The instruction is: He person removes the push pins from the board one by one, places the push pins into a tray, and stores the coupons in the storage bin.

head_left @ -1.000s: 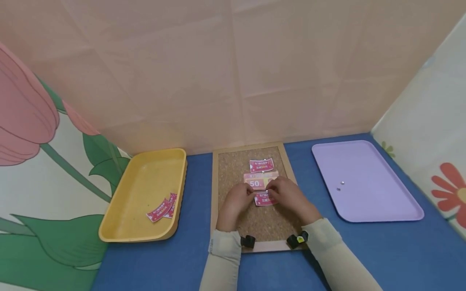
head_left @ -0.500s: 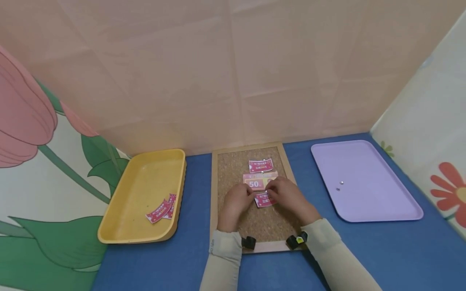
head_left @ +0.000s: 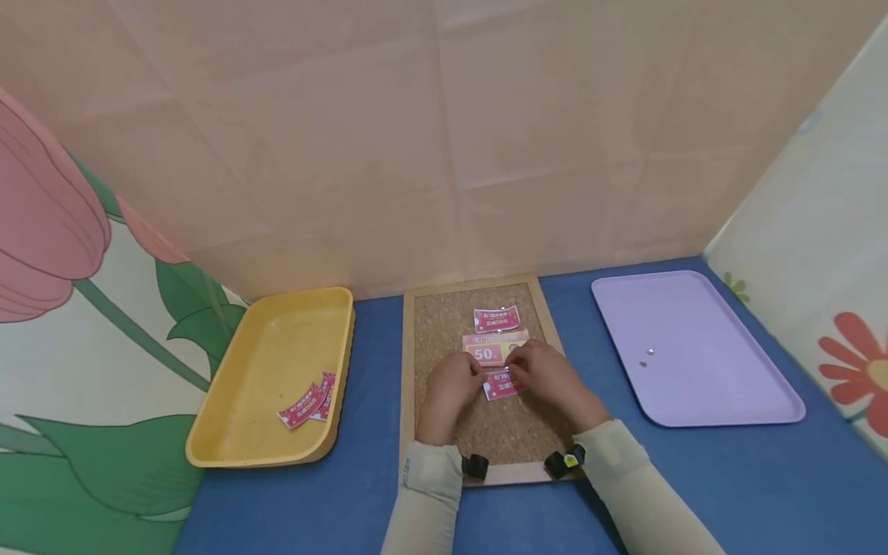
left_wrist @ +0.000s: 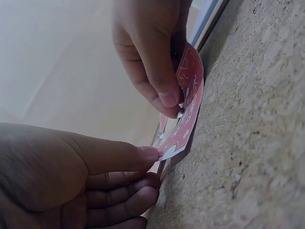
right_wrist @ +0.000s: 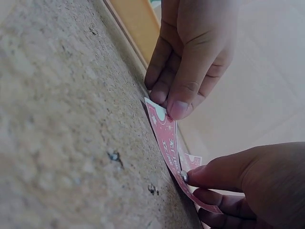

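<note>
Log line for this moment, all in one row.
left hand: pinches left end of lowest coupon; right hand: holds silver pin against coupon; yellow tray: pink coupons; lilac tray: two pins

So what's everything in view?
Cork board: one, brown, centre
Upper coupon: one, pink, top
Large coupon: one, pink-yellow, middle
Held coupon: one, pink, lowest
Pins: several, silvery, among coupons
Deep tray: one, yellow, left
Loose coupons: at least two, pink, inside
Flat tray: one, purple, right
Small bits: two, silvery, inside
Tablecloth: one, blue, underneath
Backdrop: one, pinkish, behind
Flowered panels: two, multicoloured, sides
Left hand: one, bare, at held coupon
Right hand: one, bare, at pin
Sleeves: two, beige, forearms
Devices: two, black, wrists
</note>
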The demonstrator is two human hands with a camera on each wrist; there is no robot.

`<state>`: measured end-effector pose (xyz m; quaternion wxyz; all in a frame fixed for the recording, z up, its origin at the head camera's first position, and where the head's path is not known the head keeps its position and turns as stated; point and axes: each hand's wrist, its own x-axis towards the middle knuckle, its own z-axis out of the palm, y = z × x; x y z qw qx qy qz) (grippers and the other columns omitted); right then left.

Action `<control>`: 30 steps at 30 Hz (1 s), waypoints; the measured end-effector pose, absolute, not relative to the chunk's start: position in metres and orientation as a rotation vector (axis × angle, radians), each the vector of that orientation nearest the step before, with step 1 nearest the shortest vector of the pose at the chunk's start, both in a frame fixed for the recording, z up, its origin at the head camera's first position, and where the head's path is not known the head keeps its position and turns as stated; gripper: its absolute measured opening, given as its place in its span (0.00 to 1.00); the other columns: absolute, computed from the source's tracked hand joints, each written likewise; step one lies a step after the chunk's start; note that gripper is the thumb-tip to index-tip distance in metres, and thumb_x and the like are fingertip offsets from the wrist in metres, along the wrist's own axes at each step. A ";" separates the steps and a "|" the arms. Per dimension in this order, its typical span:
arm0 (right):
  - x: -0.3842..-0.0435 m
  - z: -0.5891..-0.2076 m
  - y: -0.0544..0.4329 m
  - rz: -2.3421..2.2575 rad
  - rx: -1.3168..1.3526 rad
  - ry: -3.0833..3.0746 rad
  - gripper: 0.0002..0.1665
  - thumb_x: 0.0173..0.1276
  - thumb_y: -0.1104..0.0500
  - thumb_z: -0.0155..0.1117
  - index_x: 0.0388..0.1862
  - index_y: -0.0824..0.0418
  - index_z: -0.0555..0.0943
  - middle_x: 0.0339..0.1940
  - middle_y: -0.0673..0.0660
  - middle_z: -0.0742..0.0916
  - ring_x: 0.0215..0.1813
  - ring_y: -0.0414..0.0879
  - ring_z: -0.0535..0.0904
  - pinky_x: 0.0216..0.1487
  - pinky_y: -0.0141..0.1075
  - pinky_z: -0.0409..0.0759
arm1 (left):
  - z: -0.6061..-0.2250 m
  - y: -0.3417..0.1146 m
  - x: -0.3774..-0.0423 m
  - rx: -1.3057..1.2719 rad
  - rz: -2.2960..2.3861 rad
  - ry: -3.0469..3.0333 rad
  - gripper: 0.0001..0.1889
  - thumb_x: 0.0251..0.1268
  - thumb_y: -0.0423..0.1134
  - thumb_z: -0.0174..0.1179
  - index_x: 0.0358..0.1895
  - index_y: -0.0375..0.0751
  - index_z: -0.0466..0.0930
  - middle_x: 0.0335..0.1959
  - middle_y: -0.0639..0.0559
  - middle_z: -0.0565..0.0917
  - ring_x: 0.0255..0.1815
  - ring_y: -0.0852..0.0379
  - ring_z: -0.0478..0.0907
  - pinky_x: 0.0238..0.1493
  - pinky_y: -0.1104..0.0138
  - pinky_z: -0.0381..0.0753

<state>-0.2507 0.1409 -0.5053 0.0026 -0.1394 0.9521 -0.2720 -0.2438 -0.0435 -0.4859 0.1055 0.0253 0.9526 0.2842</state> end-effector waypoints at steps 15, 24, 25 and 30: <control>-0.253 -0.510 0.142 -0.858 -0.430 2.983 0.06 0.65 0.58 0.66 0.38 0.58 0.86 0.33 0.51 0.82 0.36 0.46 0.75 0.42 0.45 0.77 | -0.491 -0.043 -0.244 0.008 0.908 2.823 0.07 0.65 0.43 0.63 0.30 0.46 0.82 0.25 0.56 0.76 0.25 0.58 0.73 0.26 0.66 0.72; -0.255 -0.510 0.141 -0.852 -0.422 3.000 0.06 0.65 0.57 0.67 0.37 0.57 0.86 0.33 0.51 0.82 0.36 0.46 0.75 0.42 0.45 0.77 | -0.490 -0.043 -0.245 0.034 0.867 2.863 0.08 0.65 0.43 0.63 0.29 0.47 0.82 0.24 0.57 0.76 0.25 0.59 0.72 0.27 0.66 0.71; -0.255 -0.510 0.141 -0.844 -0.416 3.000 0.06 0.65 0.57 0.67 0.37 0.57 0.86 0.33 0.51 0.82 0.36 0.46 0.75 0.42 0.45 0.77 | -0.490 -0.043 -0.245 0.039 0.859 2.867 0.08 0.65 0.43 0.63 0.29 0.47 0.82 0.24 0.57 0.76 0.25 0.59 0.72 0.27 0.66 0.71; -0.254 -0.511 0.141 -0.824 -0.382 3.006 0.05 0.64 0.56 0.68 0.36 0.57 0.86 0.32 0.51 0.82 0.35 0.45 0.76 0.42 0.44 0.77 | -0.491 -0.042 -0.245 0.052 0.824 2.877 0.08 0.64 0.44 0.64 0.29 0.48 0.82 0.24 0.57 0.76 0.26 0.59 0.71 0.27 0.66 0.71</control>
